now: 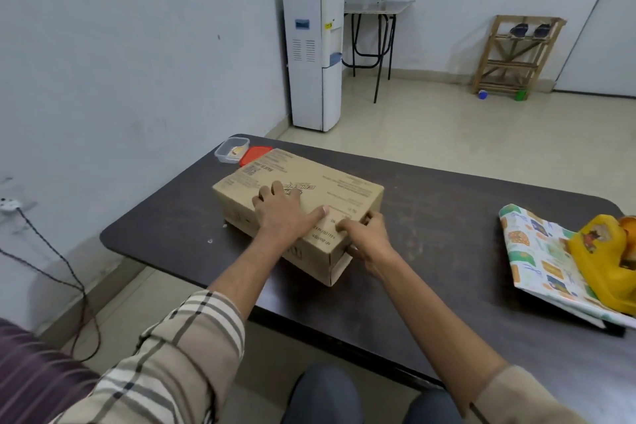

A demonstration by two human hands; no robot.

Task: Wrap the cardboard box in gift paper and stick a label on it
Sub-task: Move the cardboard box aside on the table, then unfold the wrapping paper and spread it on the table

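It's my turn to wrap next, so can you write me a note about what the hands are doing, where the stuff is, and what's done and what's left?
Left hand: lies flat on top of the cardboard box, fingers straight.
Right hand: grips the box's near right corner.
Box: bare, on the dark table.
Gift paper: folded, at the table's right end, with a yellow plastic thing resting on it.
Label: none in view.
Done: nothing wrapped yet.
Left: spread the paper, wrap the box, stick on the label.
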